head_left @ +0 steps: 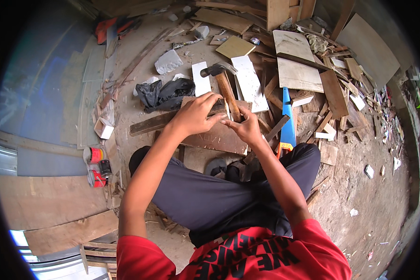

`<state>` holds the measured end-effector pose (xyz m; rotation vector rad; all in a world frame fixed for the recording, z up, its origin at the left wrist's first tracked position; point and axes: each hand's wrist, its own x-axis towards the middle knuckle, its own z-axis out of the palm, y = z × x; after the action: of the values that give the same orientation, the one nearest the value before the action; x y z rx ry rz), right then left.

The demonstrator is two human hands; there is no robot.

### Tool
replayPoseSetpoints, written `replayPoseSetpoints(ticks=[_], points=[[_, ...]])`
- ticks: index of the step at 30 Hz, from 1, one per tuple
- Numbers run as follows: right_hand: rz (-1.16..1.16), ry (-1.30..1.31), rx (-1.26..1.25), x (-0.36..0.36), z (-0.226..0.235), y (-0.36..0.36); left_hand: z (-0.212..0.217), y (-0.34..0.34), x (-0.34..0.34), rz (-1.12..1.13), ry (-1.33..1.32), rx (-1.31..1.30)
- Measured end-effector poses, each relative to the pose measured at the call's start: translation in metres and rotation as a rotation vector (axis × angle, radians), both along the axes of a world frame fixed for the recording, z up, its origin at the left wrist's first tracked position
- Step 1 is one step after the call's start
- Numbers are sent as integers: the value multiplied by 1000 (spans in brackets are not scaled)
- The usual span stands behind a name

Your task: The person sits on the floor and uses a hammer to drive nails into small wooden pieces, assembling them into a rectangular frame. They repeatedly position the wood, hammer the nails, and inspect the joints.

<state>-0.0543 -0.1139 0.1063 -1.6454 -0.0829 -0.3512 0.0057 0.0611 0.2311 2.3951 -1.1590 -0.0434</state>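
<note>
My right hand [247,128] is closed round the lower end of a claw hammer's wooden handle [226,91]. The hammer's metal head [218,69] points away from me. Close by on the left, my left hand [196,114] curls its fingers and thumb round a small dark piece of wood [218,108]. The two thumbs nearly meet. Under both hands lies a brown wooden board [212,142], with a narrow dark plank [147,125] sticking out to its left. My palms hide part of what they grip.
A blue handsaw [288,121] with an orange handle lies right of my right arm. Black plastic bags [165,93] and white boards [249,84] lie beyond the work. Scrap wood [333,93] is heaped at the far right. Several cans [96,155] stand at left.
</note>
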Motion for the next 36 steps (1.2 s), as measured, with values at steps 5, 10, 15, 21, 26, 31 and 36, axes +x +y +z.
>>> replayPoseSetpoints(ticks=[5, 10, 15, 21, 26, 31, 36], points=[[10, 159, -19, 3, -32, -5, -30, -9, 8, 19, 44, 39], [44, 193, 54, -1, -39, -10, -44, -13, 14, -17, 59, 30], [38, 171, 31, -4, -31, -12, -45, -15, 11, -34, 16, 29], [-3, -75, -177, -11, -21, -23, -37, -14, -1, -12, 8, 68], [62, 261, 398, -26, 2, -13, -41, -10, -3, -8, -13, 108], [56, 296, 418, -18, 33, -15, -41, -13, -7, -12, -26, 79], [168, 340, 541, -21, 28, -13, -37, -13, -9, -25, 1, 67]])
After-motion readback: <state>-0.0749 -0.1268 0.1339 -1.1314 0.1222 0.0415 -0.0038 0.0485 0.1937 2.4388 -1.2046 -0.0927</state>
